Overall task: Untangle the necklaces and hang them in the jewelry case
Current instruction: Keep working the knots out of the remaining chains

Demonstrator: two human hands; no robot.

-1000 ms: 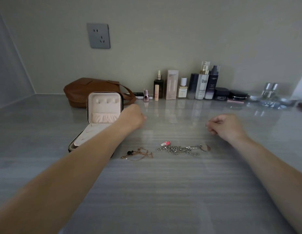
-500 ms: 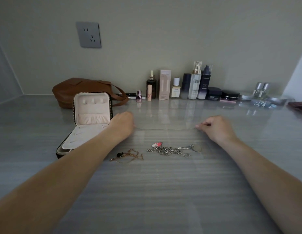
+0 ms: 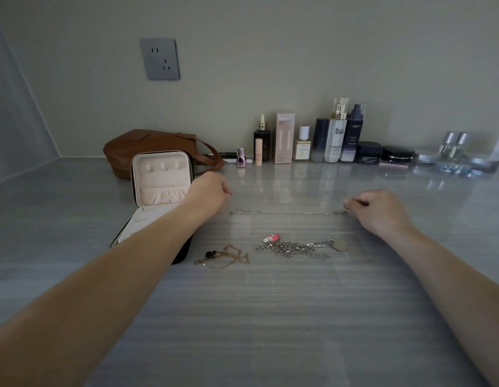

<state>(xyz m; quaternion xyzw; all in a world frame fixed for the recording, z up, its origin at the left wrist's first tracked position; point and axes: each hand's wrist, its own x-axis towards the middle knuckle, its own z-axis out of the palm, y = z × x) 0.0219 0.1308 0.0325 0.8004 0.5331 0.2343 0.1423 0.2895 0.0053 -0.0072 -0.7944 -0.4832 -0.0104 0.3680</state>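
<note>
Thin chain (image 3: 287, 212): stretched between the hands.
Right hand (image 3: 379, 210): pinches its end.
Left hand (image 3: 209, 191): curled; grip hidden.
Jewelry case (image 3: 159, 180): beside left hand.

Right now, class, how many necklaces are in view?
3: a thin chain stretched between left hand and right hand, a gold necklace beside the case, a central silver heap, maybe hiding another.

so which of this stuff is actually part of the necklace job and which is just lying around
Job: thin chain between left hand and right hand, gold necklace, silver chain tangle, open jewelry case.
Lying about: brown bag, row of cosmetics, wall socket.
</note>
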